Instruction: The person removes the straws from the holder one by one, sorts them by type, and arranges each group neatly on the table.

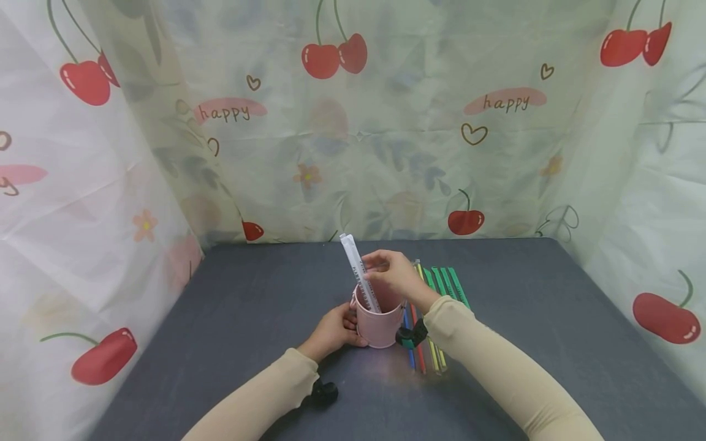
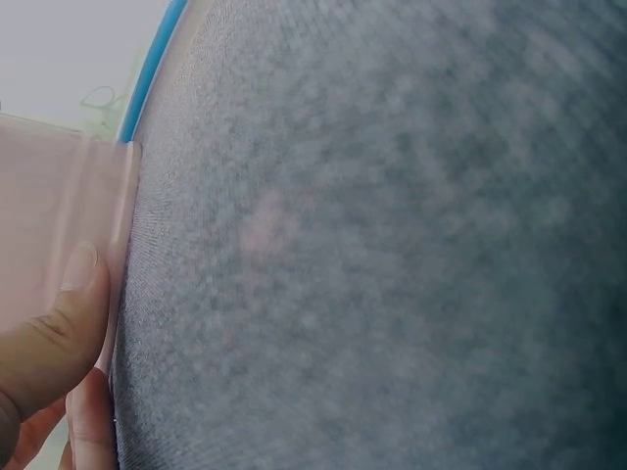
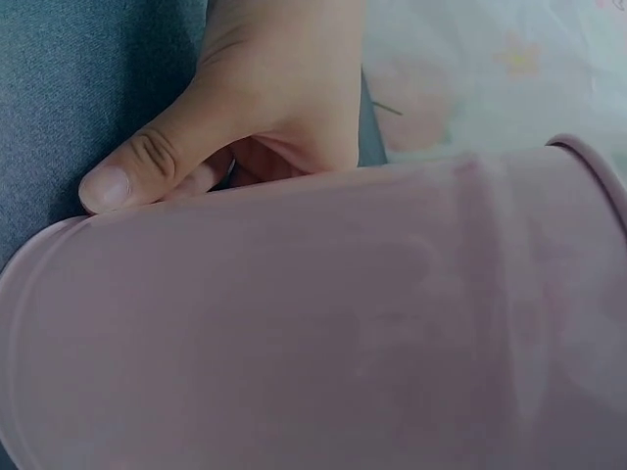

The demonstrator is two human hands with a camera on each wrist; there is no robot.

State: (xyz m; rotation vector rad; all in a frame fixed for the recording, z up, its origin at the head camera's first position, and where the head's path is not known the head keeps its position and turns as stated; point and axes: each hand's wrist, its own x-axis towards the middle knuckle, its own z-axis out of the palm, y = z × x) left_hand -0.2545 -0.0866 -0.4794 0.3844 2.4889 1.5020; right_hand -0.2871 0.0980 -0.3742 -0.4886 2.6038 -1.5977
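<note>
A pink bucket-shaped cup (image 1: 379,329) stands upright on the dark table. My left hand (image 1: 334,327) grips its lower left side, with the thumb low on the front; the left wrist view shows the thumb (image 2: 61,328) pressed along its pink wall. A slim white packet (image 1: 357,266) with dark print leans up and left out of the cup, its lower end hidden inside. Above the rim, my right hand (image 1: 394,272) has its fingertips right at the packet's edge, thumb and fingers apart. In the right wrist view, the cup hides all but my left hand.
Right of the cup lie several thin coloured sticks: green ones (image 1: 449,282), yellow ones (image 1: 438,358), a red one (image 1: 421,356) and a blue one (image 1: 411,355). My right forearm passes over some of them. A cherry-print curtain (image 1: 386,153) hangs around the table (image 1: 265,282).
</note>
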